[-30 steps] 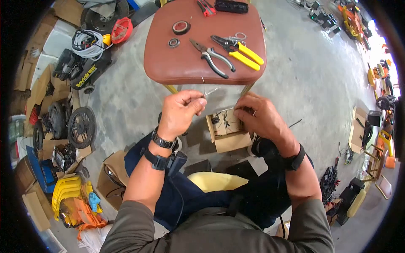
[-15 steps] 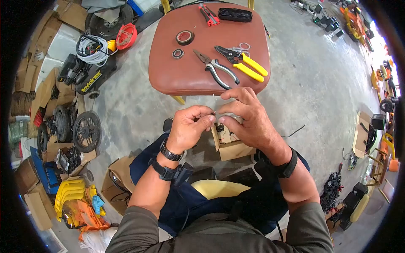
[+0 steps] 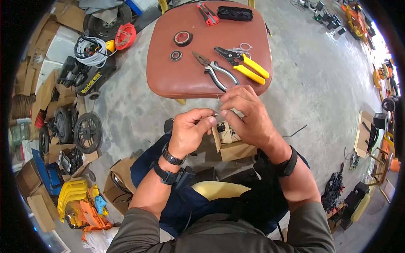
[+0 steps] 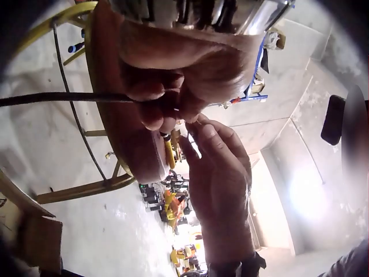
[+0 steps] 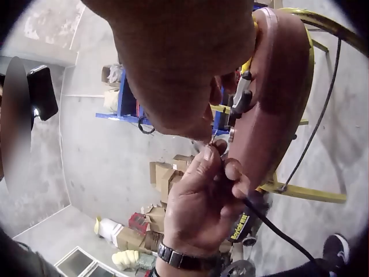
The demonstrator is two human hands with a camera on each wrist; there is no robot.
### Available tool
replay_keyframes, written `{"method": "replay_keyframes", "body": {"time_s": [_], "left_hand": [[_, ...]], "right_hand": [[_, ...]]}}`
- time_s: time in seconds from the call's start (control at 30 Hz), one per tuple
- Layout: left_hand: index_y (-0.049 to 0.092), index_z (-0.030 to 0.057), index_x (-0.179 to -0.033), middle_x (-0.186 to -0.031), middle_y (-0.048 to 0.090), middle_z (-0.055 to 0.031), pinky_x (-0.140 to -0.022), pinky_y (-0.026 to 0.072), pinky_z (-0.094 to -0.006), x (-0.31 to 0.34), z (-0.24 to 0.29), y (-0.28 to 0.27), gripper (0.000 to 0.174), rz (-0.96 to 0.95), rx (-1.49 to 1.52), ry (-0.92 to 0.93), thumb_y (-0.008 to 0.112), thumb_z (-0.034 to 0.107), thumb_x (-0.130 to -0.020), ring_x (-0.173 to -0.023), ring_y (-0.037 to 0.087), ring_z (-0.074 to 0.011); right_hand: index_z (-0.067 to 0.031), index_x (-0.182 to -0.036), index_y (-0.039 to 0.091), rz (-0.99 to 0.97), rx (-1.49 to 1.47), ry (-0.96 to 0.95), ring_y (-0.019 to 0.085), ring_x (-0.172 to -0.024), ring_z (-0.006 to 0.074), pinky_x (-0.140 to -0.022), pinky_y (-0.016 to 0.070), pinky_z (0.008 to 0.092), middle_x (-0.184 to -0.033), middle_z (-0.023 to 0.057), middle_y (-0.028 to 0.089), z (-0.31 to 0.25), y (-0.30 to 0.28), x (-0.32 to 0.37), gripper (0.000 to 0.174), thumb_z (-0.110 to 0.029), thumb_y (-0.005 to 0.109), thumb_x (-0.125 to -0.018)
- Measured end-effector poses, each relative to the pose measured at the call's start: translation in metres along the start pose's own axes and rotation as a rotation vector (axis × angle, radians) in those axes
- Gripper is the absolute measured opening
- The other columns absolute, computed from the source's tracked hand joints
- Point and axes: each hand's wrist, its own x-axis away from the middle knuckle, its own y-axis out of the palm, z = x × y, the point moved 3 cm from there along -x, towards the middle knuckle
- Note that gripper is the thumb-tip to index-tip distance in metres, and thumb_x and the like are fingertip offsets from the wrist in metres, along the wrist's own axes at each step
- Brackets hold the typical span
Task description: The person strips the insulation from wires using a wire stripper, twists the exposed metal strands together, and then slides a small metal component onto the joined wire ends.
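In the head view my left hand (image 3: 207, 119) pinches a thin wire (image 3: 217, 110) between thumb and forefinger, just below the front edge of the brown chair seat (image 3: 185, 76). My right hand (image 3: 224, 108) meets it from the right, its fingertips pinching the wire's bare end, which sticks up a little. In the left wrist view the left hand (image 4: 157, 107) grips a black cable (image 4: 57, 97) with the right hand (image 4: 216, 173) close under it. The right wrist view shows the left hand (image 5: 214, 168) against the right hand's fingers (image 5: 199, 124).
On the seat lie grey-handled pliers (image 3: 217, 71), a yellow-handled stripper (image 3: 244, 65), two tape rolls (image 3: 182, 38), a red tool (image 3: 208, 12) and a black pouch (image 3: 235, 13). A small cardboard box (image 3: 233, 143) of parts sits on the floor between my feet. Clutter lines the left floor.
My right hand left the cardboard box, rose to the left hand and closed its fingers on the wire end. The left hand lowered slightly and kept hold of the wire.
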Motion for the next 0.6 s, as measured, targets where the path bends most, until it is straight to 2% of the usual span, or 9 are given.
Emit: {"method": "replay_keyframes", "body": {"time_s": [0.17, 0.27, 0.37, 0.43, 0.6], "left_hand": [[0.071, -0.0022, -0.104, -0.079, 0.067, -0.0019, -0.061, 0.0483, -0.0235, 0.000, 0.004, 0.002, 0.012, -0.034, -0.033, 0.006, 0.069, 0.005, -0.095, -0.066, 0.058, -0.0071], [0.068, -0.0037, -0.104, -0.082, 0.069, -0.0070, -0.061, 0.0515, -0.0251, -0.002, 0.002, -0.002, 0.010, -0.014, -0.040, 0.017, 0.066, 0.001, -0.095, -0.068, 0.062, -0.0120], [0.070, -0.0029, -0.104, -0.080, 0.068, -0.0030, -0.061, 0.0484, -0.0237, -0.003, -0.002, -0.004, 0.011, 0.055, 0.036, 0.013, 0.068, 0.003, -0.095, -0.066, 0.058, -0.0076], [0.070, -0.0032, -0.103, -0.080, 0.068, -0.0030, -0.061, 0.0484, -0.0237, -0.002, -0.001, -0.003, 0.011, 0.044, 0.041, 0.010, 0.068, 0.003, -0.095, -0.067, 0.058, -0.0076], [0.070, -0.0029, -0.102, -0.080, 0.067, -0.0019, -0.062, 0.0483, -0.0233, 0.000, 0.001, -0.001, 0.010, -0.012, -0.006, 0.022, 0.068, 0.003, -0.094, -0.068, 0.058, -0.0070]], "right_hand": [[-0.0047, -0.084, 0.068, 0.011, -0.042, 0.102, 0.061, -0.099, 0.0314, -0.086, 0.0503, 0.0410, -0.099, 0.0100, 0.065, 0.004, 0.001, -0.001, 0.012, 0.003, 0.070, -0.075], [-0.0048, -0.084, 0.068, 0.008, -0.002, 0.009, 0.061, -0.100, 0.0313, -0.087, 0.0498, 0.0411, -0.099, 0.0096, 0.065, 0.002, 0.001, -0.002, 0.012, 0.003, 0.070, -0.075], [-0.0051, -0.083, 0.068, -0.063, 0.051, -0.105, 0.061, -0.100, 0.0313, -0.088, 0.0491, 0.0416, -0.100, 0.0097, 0.065, -0.007, 0.006, -0.003, 0.012, 0.003, 0.070, -0.075], [-0.0053, -0.084, 0.067, -0.064, 0.025, -0.103, 0.061, -0.100, 0.0313, -0.088, 0.0488, 0.0420, -0.099, 0.0101, 0.065, -0.008, 0.008, -0.004, 0.013, 0.003, 0.070, -0.074], [-0.0044, -0.086, 0.066, -0.024, -0.039, 0.056, 0.061, -0.099, 0.0321, -0.087, 0.0492, 0.0424, -0.096, 0.0111, 0.066, 0.002, 0.001, 0.000, 0.013, 0.003, 0.069, -0.075]]}}
